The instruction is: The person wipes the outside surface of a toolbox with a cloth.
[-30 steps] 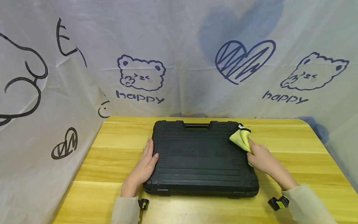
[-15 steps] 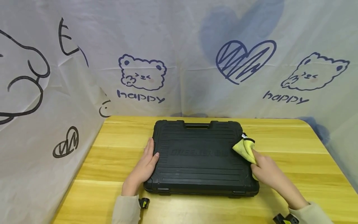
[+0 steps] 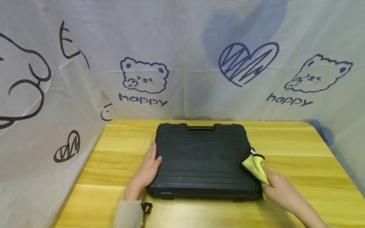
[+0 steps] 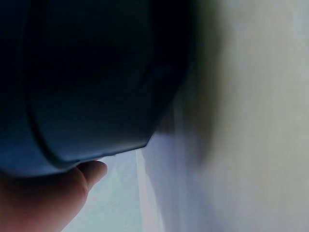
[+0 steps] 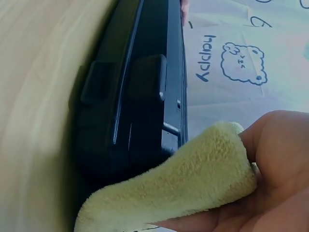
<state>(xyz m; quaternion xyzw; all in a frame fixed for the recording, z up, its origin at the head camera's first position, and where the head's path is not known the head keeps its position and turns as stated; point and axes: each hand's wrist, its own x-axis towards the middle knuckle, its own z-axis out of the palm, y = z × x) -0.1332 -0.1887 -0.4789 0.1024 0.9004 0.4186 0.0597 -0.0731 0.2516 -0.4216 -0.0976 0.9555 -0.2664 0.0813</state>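
A black ribbed plastic carrying case (image 3: 199,158) lies flat on the table, its built-in handle at the far side and its latches at the near side. My left hand (image 3: 145,169) rests along the case's left edge with fingers straight and the thumb on top. My right hand (image 3: 280,190) holds a folded yellow cloth (image 3: 255,166) against the case's right edge, toward the near corner. In the right wrist view the fluffy cloth (image 5: 183,179) is pinched between thumb and fingers (image 5: 285,150). Part of the left hand (image 4: 43,203) shows beneath the dark case (image 4: 87,82) in the left wrist view.
The wood-grain table (image 3: 114,158) extends on both sides of the case. A pale curtain (image 3: 196,91) with printed bears and hearts stands behind the table and along its sides. A small black wrist device (image 3: 146,207) sits by the left sleeve (image 3: 129,213).
My right hand has slid the yellow cloth down the case's right edge, from near the far corner toward the near one. My left hand has stayed in place, and so has the case.
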